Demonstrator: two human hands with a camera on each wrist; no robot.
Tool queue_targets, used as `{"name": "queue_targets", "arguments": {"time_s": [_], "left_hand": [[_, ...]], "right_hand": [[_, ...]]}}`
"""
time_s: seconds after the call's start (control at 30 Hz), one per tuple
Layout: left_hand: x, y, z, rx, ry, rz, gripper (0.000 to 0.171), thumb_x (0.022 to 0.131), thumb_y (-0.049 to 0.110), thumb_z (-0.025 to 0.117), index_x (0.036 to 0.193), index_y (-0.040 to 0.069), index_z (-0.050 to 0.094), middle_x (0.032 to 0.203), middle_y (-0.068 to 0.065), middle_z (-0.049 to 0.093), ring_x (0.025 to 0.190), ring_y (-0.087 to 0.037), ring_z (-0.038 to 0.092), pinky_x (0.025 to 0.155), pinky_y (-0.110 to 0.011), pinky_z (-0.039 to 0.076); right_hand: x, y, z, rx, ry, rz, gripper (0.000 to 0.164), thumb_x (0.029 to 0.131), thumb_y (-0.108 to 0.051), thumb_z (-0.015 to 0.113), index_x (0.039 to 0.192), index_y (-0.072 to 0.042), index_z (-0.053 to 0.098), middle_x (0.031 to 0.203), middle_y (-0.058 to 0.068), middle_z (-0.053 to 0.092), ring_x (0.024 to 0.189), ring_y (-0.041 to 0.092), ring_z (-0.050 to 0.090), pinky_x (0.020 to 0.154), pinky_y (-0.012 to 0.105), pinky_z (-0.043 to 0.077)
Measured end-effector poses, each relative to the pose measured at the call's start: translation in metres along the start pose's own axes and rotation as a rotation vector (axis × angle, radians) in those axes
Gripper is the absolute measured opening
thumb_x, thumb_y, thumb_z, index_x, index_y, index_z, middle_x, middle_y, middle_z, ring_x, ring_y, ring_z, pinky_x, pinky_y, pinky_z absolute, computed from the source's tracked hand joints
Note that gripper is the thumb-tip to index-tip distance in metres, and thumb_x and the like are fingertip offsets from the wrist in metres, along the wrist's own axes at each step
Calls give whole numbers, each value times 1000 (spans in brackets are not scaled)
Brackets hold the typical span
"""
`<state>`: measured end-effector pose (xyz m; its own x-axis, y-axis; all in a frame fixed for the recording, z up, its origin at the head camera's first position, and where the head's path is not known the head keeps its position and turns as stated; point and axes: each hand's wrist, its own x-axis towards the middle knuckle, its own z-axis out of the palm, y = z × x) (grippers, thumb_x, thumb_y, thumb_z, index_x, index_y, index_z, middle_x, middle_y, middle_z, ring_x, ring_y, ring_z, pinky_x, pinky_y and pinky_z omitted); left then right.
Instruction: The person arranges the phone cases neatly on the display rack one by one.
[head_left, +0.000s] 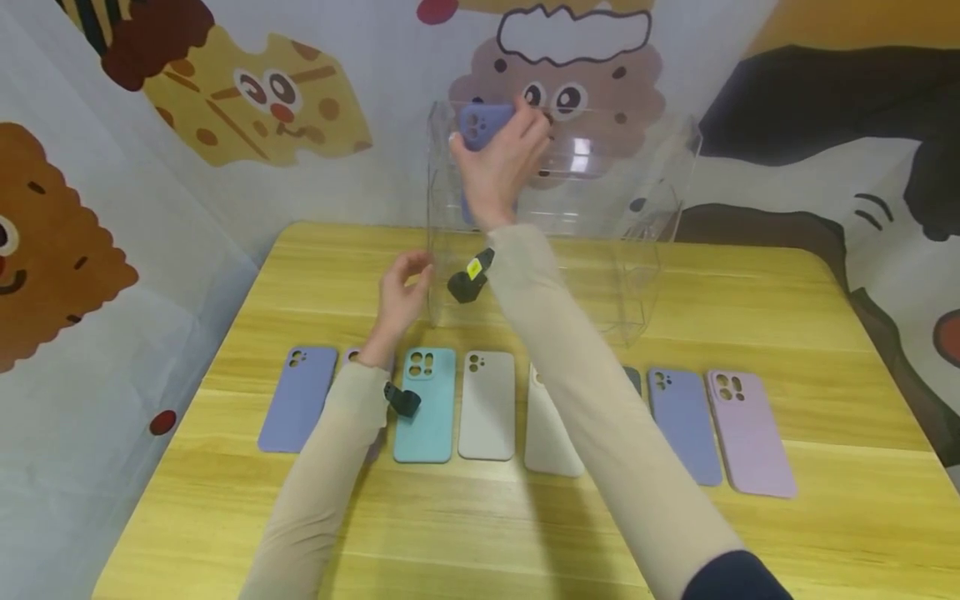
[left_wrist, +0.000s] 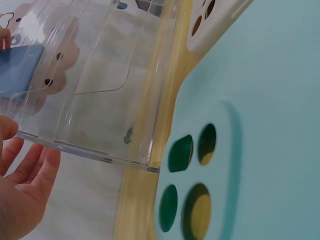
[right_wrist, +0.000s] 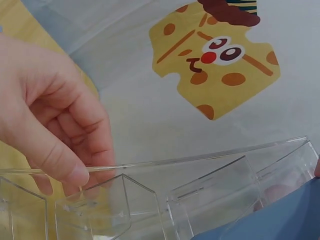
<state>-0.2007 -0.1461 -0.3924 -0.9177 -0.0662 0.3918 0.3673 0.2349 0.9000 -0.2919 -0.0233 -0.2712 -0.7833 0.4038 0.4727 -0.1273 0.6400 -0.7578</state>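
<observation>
My right hand (head_left: pixel 501 162) grips a periwinkle-blue phone case (head_left: pixel 492 115), thumb on its left edge and fingers on the right. The case stands upright at the top left of a clear acrylic display rack (head_left: pixel 592 221); its camera cutouts face up, and the hand covers its middle. In the right wrist view part of the blue case (right_wrist: pixel 270 217) fills the lower right corner. My left hand (head_left: pixel 401 293) holds the rack's left side edge. In the right wrist view its thumb (right_wrist: pixel 76 174) lies on the near side of the clear edge, with fingers behind.
Phone cases lie in a row before the rack: blue (head_left: pixel 297 404), turquoise (head_left: pixel 423 425), grey (head_left: pixel 487 412), white (head_left: pixel 553 437), another blue (head_left: pixel 686 433) and lilac (head_left: pixel 753 442). My sleeves hide parts of others. A cartoon-print cloth (head_left: pixel 337 196) hangs behind the wooden table (head_left: pixel 480 533).
</observation>
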Motion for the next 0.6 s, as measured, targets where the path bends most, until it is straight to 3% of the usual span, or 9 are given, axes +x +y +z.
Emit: {"name": "queue_targets", "arguments": {"time_s": [0.13,0.47,0.6], "left_hand": [[0,1,0,1,2,-12,23,90,-8,53,110,-18,53,107,-32,58,100,-40,56,81,-26,55],[0,2,2,20,6,18,22,89,-9,53,108,-19,53,107,-33,58,99,-42,56,84,-43,55],[1,-5,3,18,13,10,22,89,-9,53,108,-19,53,107,-34,57,99,-42,56,85,-45,54]], "right_hand": [[0,1,1,-18,-12,-16,75,75,-36,76,134,-10,37,132,6,38,120,16,35,99,20,30],[1,10,4,-32,19,-50,79,76,-36,76,138,-10,35,137,7,35,122,18,33,102,20,27],[-1,17,3,19,22,-105,79,77,-33,74,140,-9,34,138,8,33,122,18,32,102,20,25]]}}
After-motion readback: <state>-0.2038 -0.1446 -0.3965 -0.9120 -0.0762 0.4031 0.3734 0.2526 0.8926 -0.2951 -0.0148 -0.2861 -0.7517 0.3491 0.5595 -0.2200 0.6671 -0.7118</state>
